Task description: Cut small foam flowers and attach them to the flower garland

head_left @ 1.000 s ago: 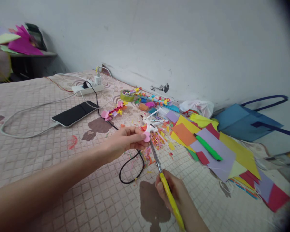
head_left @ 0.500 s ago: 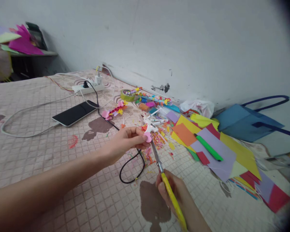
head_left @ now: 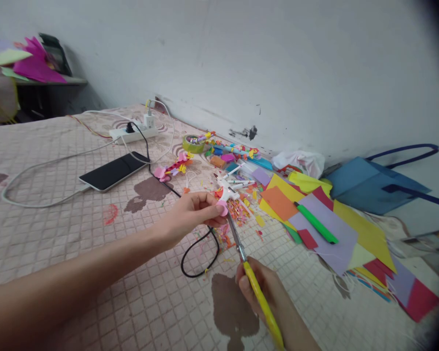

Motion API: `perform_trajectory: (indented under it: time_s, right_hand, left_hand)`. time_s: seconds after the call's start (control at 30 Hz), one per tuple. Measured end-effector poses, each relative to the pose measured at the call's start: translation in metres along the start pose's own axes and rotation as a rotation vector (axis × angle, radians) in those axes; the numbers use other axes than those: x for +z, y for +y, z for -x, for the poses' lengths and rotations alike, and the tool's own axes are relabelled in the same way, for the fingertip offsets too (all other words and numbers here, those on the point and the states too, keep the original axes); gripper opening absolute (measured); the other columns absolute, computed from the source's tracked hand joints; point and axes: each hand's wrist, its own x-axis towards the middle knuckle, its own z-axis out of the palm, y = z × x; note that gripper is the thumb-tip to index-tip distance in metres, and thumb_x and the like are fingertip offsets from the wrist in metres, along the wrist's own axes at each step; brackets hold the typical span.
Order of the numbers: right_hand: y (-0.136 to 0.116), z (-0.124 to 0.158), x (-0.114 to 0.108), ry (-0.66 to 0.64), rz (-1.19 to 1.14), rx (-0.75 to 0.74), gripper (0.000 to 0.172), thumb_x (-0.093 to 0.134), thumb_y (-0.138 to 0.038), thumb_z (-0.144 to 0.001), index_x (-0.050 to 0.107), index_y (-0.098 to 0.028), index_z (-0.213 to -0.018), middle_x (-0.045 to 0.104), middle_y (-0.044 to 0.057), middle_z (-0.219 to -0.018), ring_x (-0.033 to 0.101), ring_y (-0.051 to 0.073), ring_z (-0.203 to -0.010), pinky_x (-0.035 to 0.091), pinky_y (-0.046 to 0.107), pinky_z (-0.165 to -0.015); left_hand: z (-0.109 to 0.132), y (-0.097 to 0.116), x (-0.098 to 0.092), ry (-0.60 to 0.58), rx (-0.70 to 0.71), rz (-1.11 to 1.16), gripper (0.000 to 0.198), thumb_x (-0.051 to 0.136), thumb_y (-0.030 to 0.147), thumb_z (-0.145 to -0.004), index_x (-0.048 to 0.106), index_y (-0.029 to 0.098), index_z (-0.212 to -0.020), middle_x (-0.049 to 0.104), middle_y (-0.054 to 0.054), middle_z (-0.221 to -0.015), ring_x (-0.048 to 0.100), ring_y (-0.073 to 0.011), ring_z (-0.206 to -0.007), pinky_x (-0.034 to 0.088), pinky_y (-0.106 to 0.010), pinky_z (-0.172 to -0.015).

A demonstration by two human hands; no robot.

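Between the thumb and fingers of my left hand (head_left: 201, 209) is a small pink foam or paper piece (head_left: 223, 208) with a rounded outline. My right hand (head_left: 258, 287) is closed round the yellow handles of a pair of scissors (head_left: 241, 249). Their metal blades point up and left, with the tips at the pink piece's edge. Just behind it lies a white glue gun (head_left: 228, 191), its black cord (head_left: 190, 275) looping below my left hand. Colourful paper scraps (head_left: 237, 210) are scattered around it.
Coloured sheets (head_left: 329, 229) with a green cutter-like tool (head_left: 316, 223) lie to the right, near a blue bag (head_left: 373, 183). A phone (head_left: 113, 171) charges at left by a power strip (head_left: 133, 134). Tape (head_left: 192, 144) and decorated sticks (head_left: 234, 150) lie near the wall.
The pink piece has turned and shifted very slightly in my left fingers at the blade tips. Both hands otherwise stay almost in place.
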Motion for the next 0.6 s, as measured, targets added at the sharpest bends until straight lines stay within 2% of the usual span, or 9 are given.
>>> perform_trajectory:
  time_s: [0.3, 0.6]
  right_hand:
    - [-0.0078, 0.0026, -0.0013, -0.016, 0.023, 0.016, 0.027, 0.043, -0.047, -0.070, 0.041, -0.021, -0.063, 0.036, -0.002, -0.056, 0.033, 0.011, -0.049, 0.027, 0.024, -0.045]
    - [-0.0042, 0.0021, 0.0001, -0.024, 0.022, 0.002, 0.030, 0.043, -0.048, -0.071, 0.044, -0.019, -0.064, 0.041, -0.001, -0.058, 0.036, 0.012, -0.052, 0.030, 0.025, -0.048]
  left_hand:
    - [0.0015, -0.0027, 0.0038, 0.024, -0.002, -0.006, 0.020, 0.068, 0.028, -0.077, 0.057, 0.012, -0.073, 0.069, -0.003, -0.072, 0.064, -0.0105, -0.067, 0.051, -0.024, -0.069]
    - [0.0068, -0.0060, 0.0091, 0.072, 0.045, -0.023, 0.021, 0.067, 0.030, -0.078, 0.056, 0.013, -0.073, 0.067, -0.002, -0.072, 0.062, -0.0098, -0.067, 0.051, -0.024, -0.069]
